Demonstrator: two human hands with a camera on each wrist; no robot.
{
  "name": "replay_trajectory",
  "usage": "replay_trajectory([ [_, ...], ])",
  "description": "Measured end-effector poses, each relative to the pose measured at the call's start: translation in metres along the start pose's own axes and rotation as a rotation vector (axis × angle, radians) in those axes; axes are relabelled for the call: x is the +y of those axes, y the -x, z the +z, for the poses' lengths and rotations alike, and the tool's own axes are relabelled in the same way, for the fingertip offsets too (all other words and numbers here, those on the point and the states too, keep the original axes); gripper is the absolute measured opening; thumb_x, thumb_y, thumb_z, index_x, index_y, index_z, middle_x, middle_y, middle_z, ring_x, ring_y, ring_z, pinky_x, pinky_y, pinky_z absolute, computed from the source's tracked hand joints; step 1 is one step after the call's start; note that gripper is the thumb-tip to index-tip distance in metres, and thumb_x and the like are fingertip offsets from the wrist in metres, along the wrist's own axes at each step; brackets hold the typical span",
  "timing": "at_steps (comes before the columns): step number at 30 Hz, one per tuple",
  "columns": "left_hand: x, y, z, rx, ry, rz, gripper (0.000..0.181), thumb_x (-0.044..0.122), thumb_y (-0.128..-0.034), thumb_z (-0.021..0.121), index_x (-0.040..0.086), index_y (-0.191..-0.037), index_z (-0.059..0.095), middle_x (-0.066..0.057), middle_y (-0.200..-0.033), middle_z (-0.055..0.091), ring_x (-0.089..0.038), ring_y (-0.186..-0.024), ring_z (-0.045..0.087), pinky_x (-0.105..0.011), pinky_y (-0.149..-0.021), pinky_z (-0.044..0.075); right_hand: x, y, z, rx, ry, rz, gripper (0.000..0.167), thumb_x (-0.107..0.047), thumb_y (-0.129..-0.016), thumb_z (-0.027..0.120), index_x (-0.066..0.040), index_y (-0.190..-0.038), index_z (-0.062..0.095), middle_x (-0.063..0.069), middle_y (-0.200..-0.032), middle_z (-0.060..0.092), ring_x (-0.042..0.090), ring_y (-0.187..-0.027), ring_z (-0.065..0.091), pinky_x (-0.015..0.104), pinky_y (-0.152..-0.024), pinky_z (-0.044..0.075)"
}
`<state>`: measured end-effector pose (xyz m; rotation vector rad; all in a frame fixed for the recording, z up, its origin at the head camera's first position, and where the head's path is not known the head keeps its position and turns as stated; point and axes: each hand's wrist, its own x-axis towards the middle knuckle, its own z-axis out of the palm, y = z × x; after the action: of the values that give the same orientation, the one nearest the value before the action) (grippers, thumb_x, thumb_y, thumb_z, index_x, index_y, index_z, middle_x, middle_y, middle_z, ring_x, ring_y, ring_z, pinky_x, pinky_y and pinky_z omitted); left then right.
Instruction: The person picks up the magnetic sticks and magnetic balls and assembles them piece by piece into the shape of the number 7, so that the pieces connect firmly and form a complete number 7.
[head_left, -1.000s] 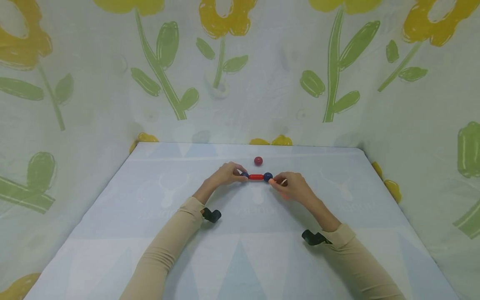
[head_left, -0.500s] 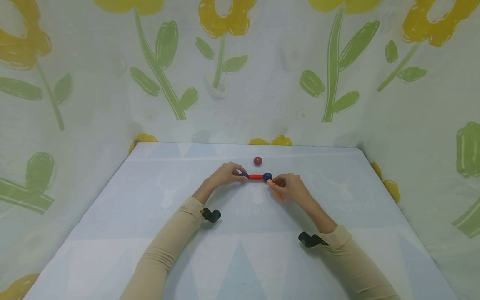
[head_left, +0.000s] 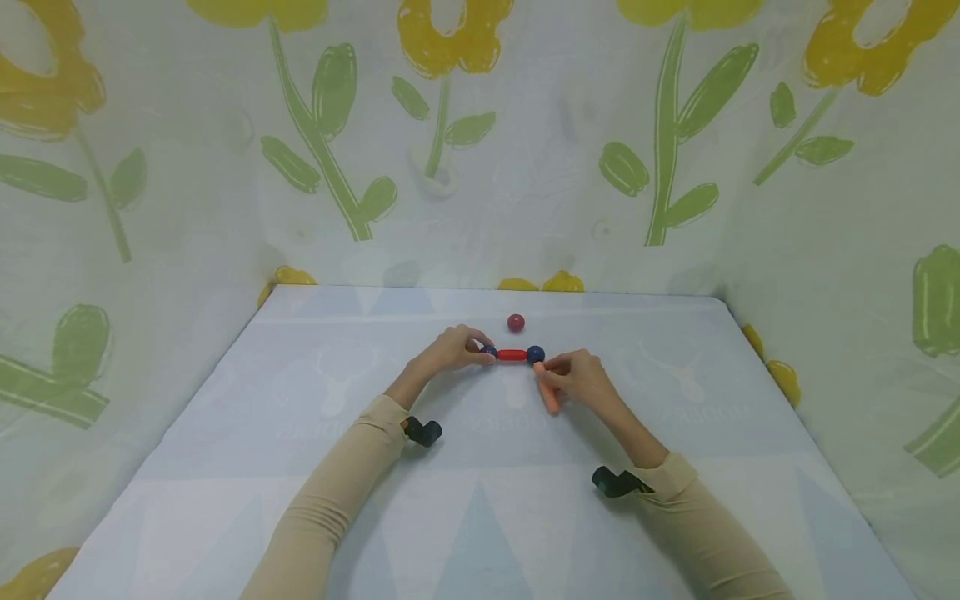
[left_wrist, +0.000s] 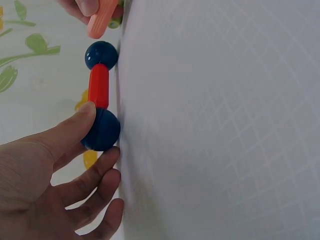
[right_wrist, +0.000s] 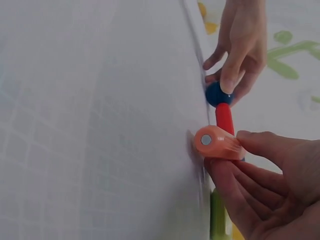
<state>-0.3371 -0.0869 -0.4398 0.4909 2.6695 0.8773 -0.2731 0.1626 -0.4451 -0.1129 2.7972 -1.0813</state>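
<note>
My left hand [head_left: 453, 347] pinches a dark blue ball [left_wrist: 102, 132] between thumb and fingers. From that ball a short red magnetic rod [head_left: 512, 355] runs right to a second blue ball [head_left: 536, 355], the three joined in a straight line. My right hand [head_left: 588, 375] holds an orange magnetic rod [head_left: 549, 396] by thumb and fingers, its length angled toward me. A silver disc shows on the rod's near end in the right wrist view. In the left wrist view a small gap separates the orange rod [left_wrist: 102, 20] from the second ball.
A red ball [head_left: 516, 322] lies on the table [head_left: 375, 533] just beyond the joined pieces. Flower-printed cloth [head_left: 525, 167] walls off the back and both sides. A dark wrist camera [head_left: 423, 432] sits on each forearm.
My right hand has turned the orange rod so its length now points toward me, and has shifted slightly left and nearer. My left hand and the joined pieces stay in place.
</note>
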Motion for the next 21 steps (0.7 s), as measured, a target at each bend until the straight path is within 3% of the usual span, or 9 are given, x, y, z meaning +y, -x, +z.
replay_trajectory([
  [7, -0.0002, 0.0008, -0.0002, -0.002, 0.009, 0.010, 0.037, 0.034, -0.0875, 0.074, 0.019, -0.121, 0.070, -0.008, -0.113, 0.070, -0.020, -0.093, 0.061, -0.029, -0.079, 0.054, 0.0025, -0.0012, 0.0017, -0.010, -0.026, 0.019, 0.043, -0.036, -0.090, 0.070, -0.003, -0.117, 0.070, 0.015, -0.105, 0.074, 0.021, -0.086, 0.062, 0.025, -0.072, 0.054],
  [14, 0.0000, 0.0017, -0.0006, 0.002, 0.010, 0.017, 0.037, 0.033, -0.0878, 0.074, 0.018, -0.121, 0.070, -0.007, -0.110, 0.071, -0.020, -0.089, 0.059, -0.026, -0.076, 0.052, 0.0011, -0.0004, 0.0016, -0.042, -0.134, 0.100, 0.048, -0.038, -0.090, 0.071, -0.001, -0.120, 0.068, 0.016, -0.110, 0.073, 0.020, -0.090, 0.069, 0.030, -0.085, 0.056],
  [21, -0.0001, 0.0019, -0.0001, 0.003, 0.004, 0.023, 0.036, 0.034, -0.0879, 0.073, 0.018, -0.121, 0.070, -0.006, -0.109, 0.071, -0.019, -0.089, 0.059, -0.025, -0.075, 0.051, 0.0018, -0.0016, 0.0033, -0.061, -0.213, 0.164, 0.055, -0.044, -0.088, 0.071, -0.001, -0.122, 0.067, 0.016, -0.117, 0.071, 0.023, -0.104, 0.069, 0.040, -0.101, 0.050],
])
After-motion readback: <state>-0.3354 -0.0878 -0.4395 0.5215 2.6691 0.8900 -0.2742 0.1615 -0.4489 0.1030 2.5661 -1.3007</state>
